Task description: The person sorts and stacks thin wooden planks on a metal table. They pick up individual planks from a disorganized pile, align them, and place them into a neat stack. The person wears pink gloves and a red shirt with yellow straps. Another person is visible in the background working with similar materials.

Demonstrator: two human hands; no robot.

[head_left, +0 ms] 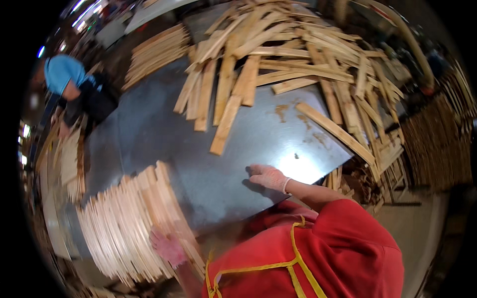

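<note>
My left hand (168, 247), in a pinkish work glove, rests against the right end of a long row of pale wooden slats (119, 223). Its fingers look stretched out along the wood, slightly blurred. The slats stand packed side by side near the table's front left. My right hand (268, 178), in a light knitted glove, is over the shiny metal tabletop (198, 184) with nothing in it. Its fingers point left and are apart, and a dark shadow lies beneath. Nearest ahead of it are a loose wooden slat (226, 124) and another slat (335, 131) lying slanted to the right.
A big jumbled pile of wooden slats (293, 54) covers the table's far right. A neat slat stack (156, 52) lies at the far left edge. A person in a blue shirt (64, 74) works beside slats on the left. Bundled wood (435, 144) stands at right.
</note>
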